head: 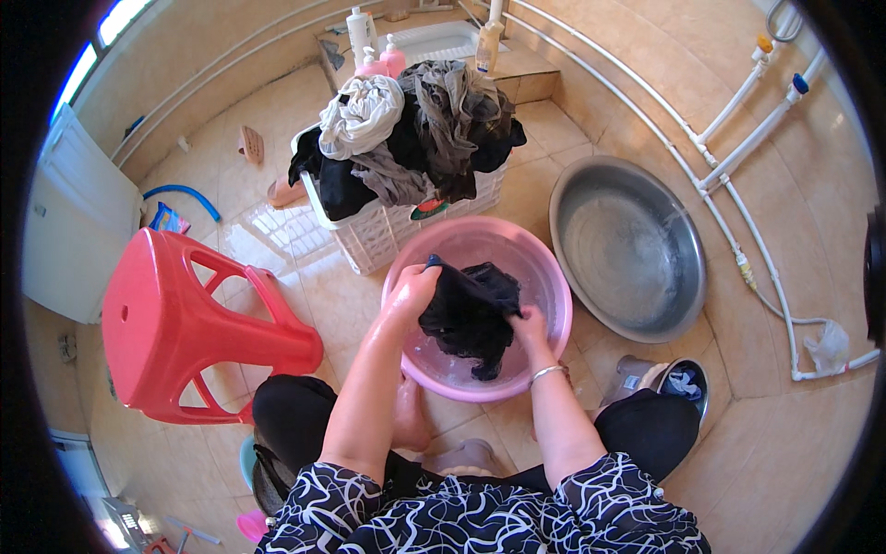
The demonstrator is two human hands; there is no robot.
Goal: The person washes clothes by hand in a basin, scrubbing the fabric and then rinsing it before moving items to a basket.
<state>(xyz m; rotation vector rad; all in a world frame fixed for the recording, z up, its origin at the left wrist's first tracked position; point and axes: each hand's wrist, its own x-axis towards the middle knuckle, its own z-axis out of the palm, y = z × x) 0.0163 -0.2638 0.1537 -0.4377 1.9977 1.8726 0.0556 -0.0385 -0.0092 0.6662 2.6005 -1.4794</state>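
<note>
A wet black garment (465,315) is stretched between my two hands over a pink plastic basin (554,277). Its upper left edge is gripped by my left hand (417,285), near the basin's left rim. My right hand (529,325) holds the garment's right side, above the basin's right half. The lower folds hang down to the water (509,249), which looks cloudy with some suds. Just behind the basin stands a white plastic crate (374,242) heaped with clothes, a white twisted cloth (363,114) and a grey garment (443,97) on top.
To the right, a large metal basin (616,242) tilts near the white wall pipes (754,277). A red plastic stool (149,311) lies on its side at left. Pump bottles (392,57) stand behind the crate. A small metal bowl (702,377) with dark cloth sits by my right knee.
</note>
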